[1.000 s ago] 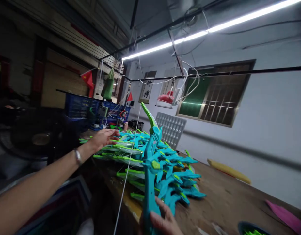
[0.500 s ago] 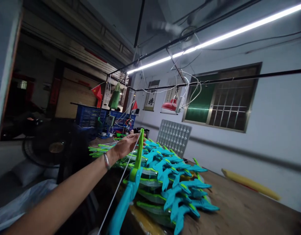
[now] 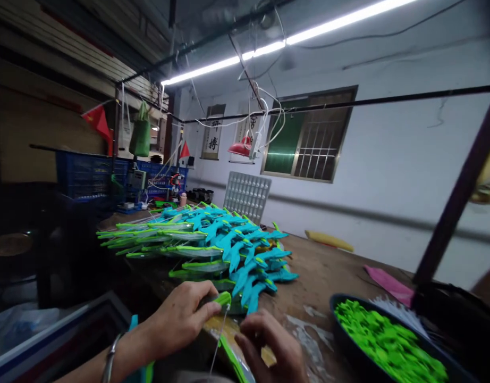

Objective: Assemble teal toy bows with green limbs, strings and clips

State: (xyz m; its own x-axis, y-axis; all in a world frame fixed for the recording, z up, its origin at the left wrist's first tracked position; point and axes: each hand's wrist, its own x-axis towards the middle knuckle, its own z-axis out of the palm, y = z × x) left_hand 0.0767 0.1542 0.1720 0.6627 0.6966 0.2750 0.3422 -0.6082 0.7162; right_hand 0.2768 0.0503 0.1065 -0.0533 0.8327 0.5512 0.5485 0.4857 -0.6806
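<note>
My left hand (image 3: 185, 314) pinches the green tip of a toy bow (image 3: 224, 299) between thumb and fingers. A thin white string (image 3: 221, 335) runs down from that tip. Parts in teal and green show below my left forearm, which hides much of what lies there. Close by on the right is my right hand (image 3: 275, 346), its fingers curled in. A green strip with a clear part (image 3: 235, 361) lies beside its fingers. What the right fingers grip, if anything, is hidden. Beyond both hands, many teal and green toy bows (image 3: 229, 239) lie stacked in overlapping rows on the table.
A dark basin (image 3: 335, 314) full of bright green plastic pieces (image 3: 388, 340) stands at the right. Behind the pile leans a grey moulded tray (image 3: 248, 197). A pink cloth (image 3: 388, 284) and a yellow piece (image 3: 328, 240) lie along the table (image 3: 332, 266). A dark post (image 3: 444, 213) rises at right.
The view has swung right and the pile now sits further left. My left hand has come back from its reach over the pile, and my right hand has entered view beside it.
</note>
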